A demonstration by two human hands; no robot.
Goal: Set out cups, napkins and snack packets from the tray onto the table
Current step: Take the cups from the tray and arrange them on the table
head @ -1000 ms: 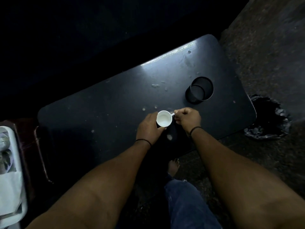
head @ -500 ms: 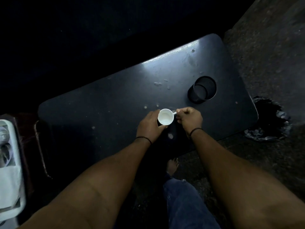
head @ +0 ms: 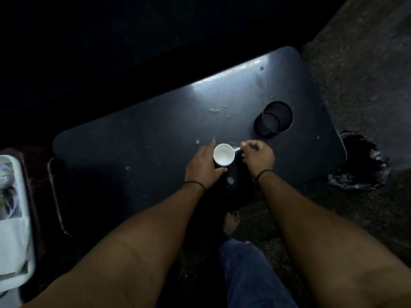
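A small white cup [head: 223,154] stands on the dark table [head: 142,138] near its front edge. My left hand [head: 201,166] wraps around the cup's left side. My right hand [head: 258,156] pinches the cup's handle on the right. At the far left edge of the view lies a white tray [head: 16,278] with a white napkin [head: 11,238] and shiny snack packets [head: 7,196] on it.
A black cylindrical holder [head: 273,120] stands on the table's right part. A black bag-lined bin [head: 360,165] sits on the floor beyond the table's right corner. My foot [head: 231,221] and jeans leg are under the front edge. The scene is dim.
Both hands stay on the cup, in about the same spot on the table. The camera view has shifted slightly.
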